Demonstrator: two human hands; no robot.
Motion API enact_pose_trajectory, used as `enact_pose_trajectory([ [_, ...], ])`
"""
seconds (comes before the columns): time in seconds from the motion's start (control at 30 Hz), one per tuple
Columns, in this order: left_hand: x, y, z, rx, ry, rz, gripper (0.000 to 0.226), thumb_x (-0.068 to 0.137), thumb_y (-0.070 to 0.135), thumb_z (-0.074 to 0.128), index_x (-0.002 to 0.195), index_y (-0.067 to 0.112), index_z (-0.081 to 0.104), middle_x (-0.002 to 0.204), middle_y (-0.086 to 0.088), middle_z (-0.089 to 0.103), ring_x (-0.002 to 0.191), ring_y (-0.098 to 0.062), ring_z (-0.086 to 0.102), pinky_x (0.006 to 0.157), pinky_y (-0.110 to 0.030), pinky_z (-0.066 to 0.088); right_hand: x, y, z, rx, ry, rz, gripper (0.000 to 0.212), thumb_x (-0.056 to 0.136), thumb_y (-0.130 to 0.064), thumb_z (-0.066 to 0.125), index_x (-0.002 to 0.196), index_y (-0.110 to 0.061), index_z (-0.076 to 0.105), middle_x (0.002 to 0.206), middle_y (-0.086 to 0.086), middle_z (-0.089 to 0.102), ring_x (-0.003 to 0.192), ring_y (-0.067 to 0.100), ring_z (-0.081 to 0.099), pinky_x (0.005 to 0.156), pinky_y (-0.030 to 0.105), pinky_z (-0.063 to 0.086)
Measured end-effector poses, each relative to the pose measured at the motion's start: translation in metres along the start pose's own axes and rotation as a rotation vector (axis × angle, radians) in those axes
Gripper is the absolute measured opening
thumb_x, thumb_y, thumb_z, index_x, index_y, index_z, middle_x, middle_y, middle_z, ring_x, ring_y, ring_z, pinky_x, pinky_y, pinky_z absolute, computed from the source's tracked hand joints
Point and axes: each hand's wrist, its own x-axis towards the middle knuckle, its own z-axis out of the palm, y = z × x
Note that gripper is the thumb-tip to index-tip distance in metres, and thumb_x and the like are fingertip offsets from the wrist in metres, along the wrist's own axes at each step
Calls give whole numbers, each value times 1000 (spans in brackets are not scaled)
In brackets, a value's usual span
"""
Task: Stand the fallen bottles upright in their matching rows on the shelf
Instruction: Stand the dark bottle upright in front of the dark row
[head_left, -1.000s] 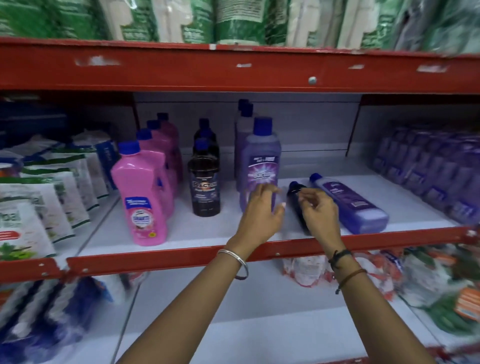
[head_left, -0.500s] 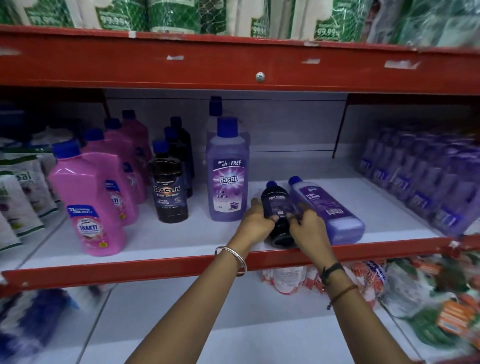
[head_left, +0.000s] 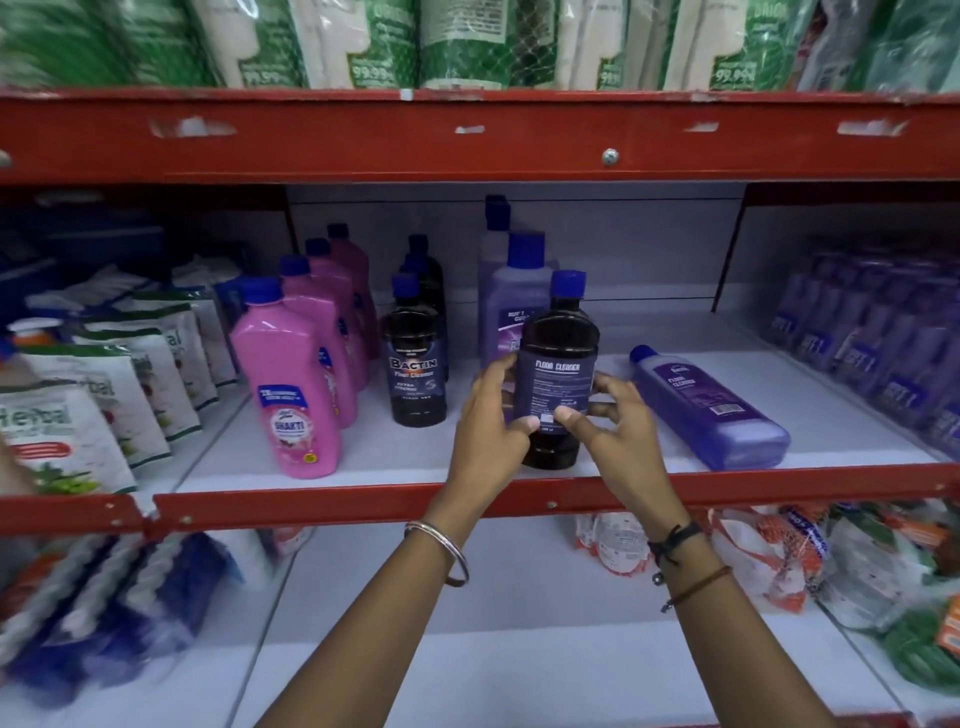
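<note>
Red metal racking fills the view, with a white shelf (head_left: 519, 467) at the middle level and a red front rail along its near edge; on that shelf a dark bottle (head_left: 558, 374) with a blue cap stands upright close to the near edge, its back label facing out; the left hand (head_left: 491, 431) wraps the bottle's left side, thumb across the label, and the right hand (head_left: 610, 423) grips the right side with thumb and fingertips, so both hands are closed on it; left of it stands a row of dark bottles (head_left: 415, 358), and further left a row of pink bottles (head_left: 296, 384); just behind the held bottle stands a row of purple bottles (head_left: 514, 296); to the right a purple bottle (head_left: 706, 408) lies on its side, cap pointing far and left, apart from the hands; green and white packs (head_left: 467, 41) sit on the level above.
</note>
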Motion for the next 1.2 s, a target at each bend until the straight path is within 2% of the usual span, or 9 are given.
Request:
enact_pose_trajectory([
  [0.1,-4,-8,-33,51,32,-5,67,76,-6,62,129,30,42,118,5,61,97,2,59,85,-19,52,-3,-10,34,46,-31,-21,45,80,-13,69,121,-11,53,117,3,51,96,14,60,67,1,45],
  [0.23,-11,-25,-71,82,120,4,70,73,-9,59,124,34,41,110,11,63,103,-12,62,88,-40,54,-5,-17,78,59,-96,-45,46,79,-13,70,122,-11,53,121,3,52,96,9,60,71,2,46],
  [0.33,-15,-35,-91,101,177,11,69,71,-13,57,124,28,41,110,10,60,103,-15,61,89,-42,54,-5,-17,104,78,-145,-50,46,78,-10,70,120,-13,53,123,6,53,101,15,61,85,20,52],
  [0.6,-23,-56,-114,118,150,15,55,84,-8,51,130,20,40,119,5,57,110,-10,56,92,-15,47,-11,-9,136,130,-102,-9,51,76,-6,71,120,-15,45,111,-4,57,93,7,62,82,20,50],
  [0.73,-28,-59,-113,97,220,44,43,88,-8,40,125,14,48,116,-2,62,109,-14,58,95,-26,49,-13,-3,132,108,-32,-5,44,76,-11,73,109,-18,46,110,5,57,94,15,61,75,17,49],
  [0.87,-26,-59,-112,-16,297,-13,32,86,0,54,109,23,53,90,7,65,86,-8,63,77,-35,56,-10,0,129,109,-93,10,33,83,-8,64,109,-17,47,103,0,63,90,0,62,80,14,52],
  [0.97,-15,-61,-119,-36,257,-15,38,81,6,65,110,24,49,88,9,60,85,-4,59,77,-24,48,-5,-3,136,134,-154,13,16,93,-15,52,108,-13,56,105,5,67,100,17,65,93,34,53],
  [1.1,-11,-58,-114,-56,146,-86,60,78,13,72,128,19,40,114,14,51,108,-4,52,97,-27,43,-6,-11,126,238,-277,55,21,96,-20,45,103,-22,64,102,-5,69,95,5,65,80,14,52],
  [1.2,-13,-58,-114,-31,81,-73,61,82,8,67,134,17,37,109,15,57,100,2,57,93,-22,44,-6,-9,122,202,-347,9,25,90,-15,56,113,-22,60,107,-9,67,98,3,64,85,19,52],
])
